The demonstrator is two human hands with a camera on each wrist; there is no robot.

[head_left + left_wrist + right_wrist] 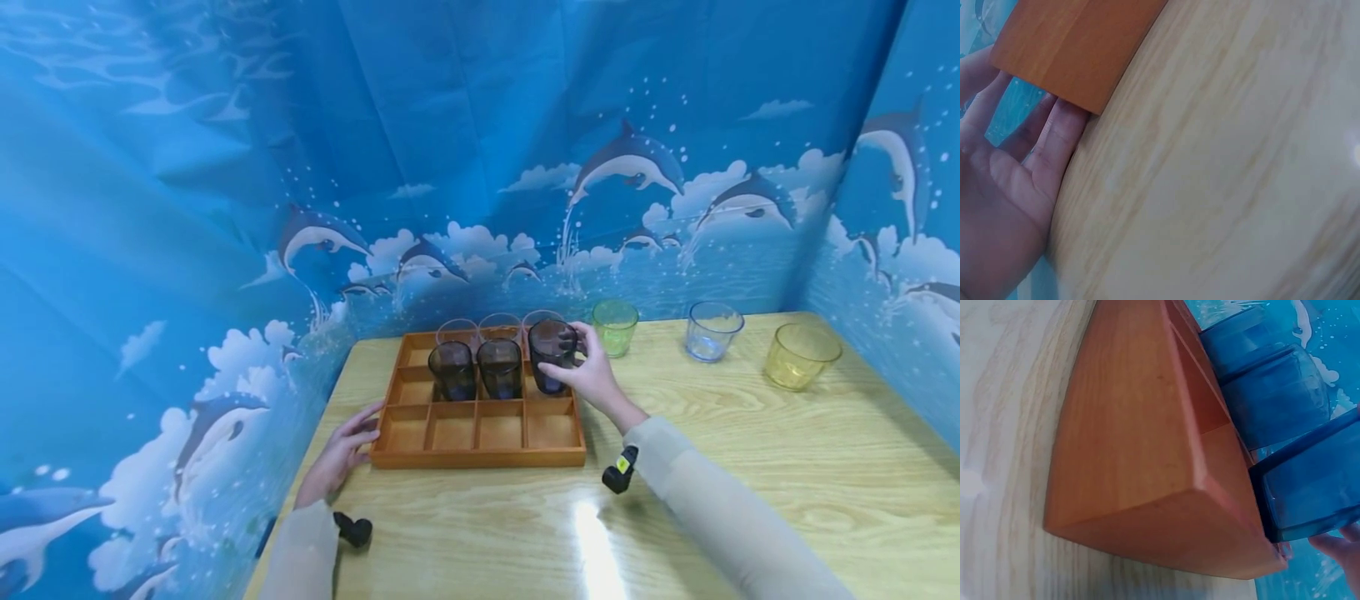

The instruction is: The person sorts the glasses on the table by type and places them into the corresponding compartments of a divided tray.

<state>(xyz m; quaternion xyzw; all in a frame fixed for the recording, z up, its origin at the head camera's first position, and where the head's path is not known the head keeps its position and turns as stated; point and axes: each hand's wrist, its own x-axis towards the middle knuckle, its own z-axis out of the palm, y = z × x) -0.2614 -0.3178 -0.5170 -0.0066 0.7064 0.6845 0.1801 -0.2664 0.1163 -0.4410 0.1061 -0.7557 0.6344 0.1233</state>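
A brown wooden tray (480, 459) divided into compartments lies on the table. My right hand (595, 377) grips a dark tinted glass (553, 354) between thumb and fingers, over the right end of the tray's middle row. In the right wrist view that glass (1316, 481) leans at a slant beside the tray's rim, with only fingertips showing. Two more dark glasses, the left one (453, 372) and the middle one (500, 371), stand in the same row. My left hand (339, 457) touches the tray's left side, its fingers (1060, 134) extended against the wood.
Behind the dark glasses, several clear pinkish glasses (457, 329) occupy the back row, partly hidden. The front-row compartments (453, 429) show bare wood. Right of the tray stand a green glass (615, 329), a blue one (712, 333) and a yellow one (801, 358). A dolphin-print curtain (480, 167) borders the table.
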